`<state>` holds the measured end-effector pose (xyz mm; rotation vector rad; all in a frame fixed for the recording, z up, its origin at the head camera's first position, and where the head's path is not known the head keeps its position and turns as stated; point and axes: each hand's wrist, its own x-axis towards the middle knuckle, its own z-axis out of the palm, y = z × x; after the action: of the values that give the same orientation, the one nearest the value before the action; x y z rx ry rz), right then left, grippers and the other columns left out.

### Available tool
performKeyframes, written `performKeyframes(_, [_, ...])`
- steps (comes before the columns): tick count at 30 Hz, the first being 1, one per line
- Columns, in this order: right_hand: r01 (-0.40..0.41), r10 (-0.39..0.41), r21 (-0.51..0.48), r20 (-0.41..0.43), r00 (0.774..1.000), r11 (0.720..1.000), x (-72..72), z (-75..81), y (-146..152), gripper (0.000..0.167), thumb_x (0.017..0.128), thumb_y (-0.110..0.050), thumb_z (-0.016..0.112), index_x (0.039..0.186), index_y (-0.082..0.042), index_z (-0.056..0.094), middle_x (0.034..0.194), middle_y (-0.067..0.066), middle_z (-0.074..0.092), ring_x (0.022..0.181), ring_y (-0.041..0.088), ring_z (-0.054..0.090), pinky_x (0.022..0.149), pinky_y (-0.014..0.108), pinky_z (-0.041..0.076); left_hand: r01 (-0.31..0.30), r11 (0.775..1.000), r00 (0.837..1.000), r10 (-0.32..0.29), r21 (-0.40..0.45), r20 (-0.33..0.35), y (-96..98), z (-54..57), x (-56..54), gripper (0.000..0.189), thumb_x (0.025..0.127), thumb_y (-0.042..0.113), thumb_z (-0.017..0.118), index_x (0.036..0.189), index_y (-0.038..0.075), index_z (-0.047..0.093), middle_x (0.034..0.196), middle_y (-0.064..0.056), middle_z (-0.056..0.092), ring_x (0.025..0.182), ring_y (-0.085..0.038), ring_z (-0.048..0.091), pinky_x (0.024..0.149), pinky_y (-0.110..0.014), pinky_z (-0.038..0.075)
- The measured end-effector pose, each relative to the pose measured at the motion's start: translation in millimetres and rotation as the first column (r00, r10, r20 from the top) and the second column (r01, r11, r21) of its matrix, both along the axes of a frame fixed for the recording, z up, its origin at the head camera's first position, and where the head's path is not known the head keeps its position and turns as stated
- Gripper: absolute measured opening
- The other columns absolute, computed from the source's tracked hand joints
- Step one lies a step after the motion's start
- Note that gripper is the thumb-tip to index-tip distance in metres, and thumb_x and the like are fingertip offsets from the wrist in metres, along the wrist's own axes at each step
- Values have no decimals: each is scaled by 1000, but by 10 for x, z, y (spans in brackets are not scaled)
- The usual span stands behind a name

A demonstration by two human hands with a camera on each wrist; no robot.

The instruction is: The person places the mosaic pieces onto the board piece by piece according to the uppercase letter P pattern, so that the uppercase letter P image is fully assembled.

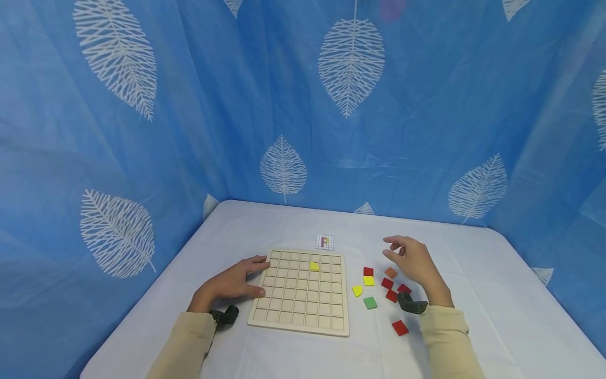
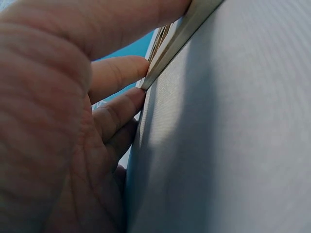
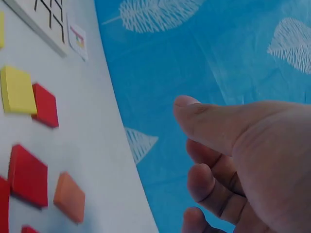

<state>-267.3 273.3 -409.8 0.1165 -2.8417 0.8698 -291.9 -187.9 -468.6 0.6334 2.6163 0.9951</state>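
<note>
A square wooden board (image 1: 299, 326) with a recessed grid lies on the table. One yellow tile (image 1: 314, 266) with a curved corner sits in a cell of its upper part. My left hand (image 1: 235, 281) rests at the board's left edge, thumb and fingers spread along the rim. Above the table, right of the board, my right hand (image 1: 414, 260) is raised with loosely bent fingers and nothing between them. Beneath and beside it lie an orange tile (image 1: 391, 272) and several red tiles (image 3: 29, 175). A square yellow tile (image 3: 19, 91) lies against a red one (image 3: 46, 106).
Between the board and the red tiles are a yellow rounded tile (image 1: 357, 291) and a green tile (image 1: 371, 302). Nearer me lies a lone red tile (image 1: 400, 328). A small printed grid card (image 1: 325, 242) lies behind the board. Blue leaf-patterned curtain (image 1: 350, 158) surrounds the white table (image 1: 284, 358).
</note>
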Motion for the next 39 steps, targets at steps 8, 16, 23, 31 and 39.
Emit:
performKeyframes(8, [-3, 3, -2, 98, 995, 1000, -18, -139, 201, 37, 95, -16, 69, 130, -9, 66, 119, 18, 65, 95, 25, 54, 68, 28, 48, 0, 1000, 1000, 0, -2, 1, -4, 12, 12, 86, 77, 46, 82, 151, 20, 48, 165, -5, 30, 155, -36, 19, 120, -64, 22])
performKeyframes(16, [1, 10, -52, 215, 977, 999, -55, -299, 257, 34, 93, -11, 70, 126, -9, 67, 121, 19, 63, 105, 32, 57, 81, 40, 57, -6, 1000, 1000, 6, -7, 1, 9, 27, 20, 85, 78, 46, 82, 151, 20, 47, 165, -5, 29, 155, -36, 19, 120, -64, 23])
performKeyframes(23, [30, -6, -78, 286, 958, 997, -61, -409, 279, 36, 91, -16, 73, 126, -10, 68, 119, 15, 64, 109, 33, 59, 86, 44, 58, -8, 1000, 1000, 9, -3, 10, 16, 37, 22, 85, 77, 45, 83, 151, 19, 48, 166, -5, 29, 155, -37, 18, 120, -65, 22])
performKeyframes(31, [4, 19, -82, 278, 960, 997, -65, -484, 338, 37, 91, -17, 74, 126, -7, 67, 121, 17, 67, 111, 31, 62, 93, 48, 56, -19, 1000, 1000, 19, -3, 12, 24, 32, 21, 85, 77, 45, 83, 150, 20, 48, 165, -5, 30, 155, -37, 18, 120, -65, 22])
performKeyframes(39, [-22, 46, -87, 283, 958, 996, -34, -454, 368, 37, 91, -16, 74, 125, -4, 67, 121, 19, 67, 103, 27, 64, 90, 45, 58, -20, 1000, 1000, 20, 2, 12, 22, 34, 28, 86, 77, 45, 84, 151, 19, 48, 165, -5, 30, 155, -36, 18, 120, -64, 22])
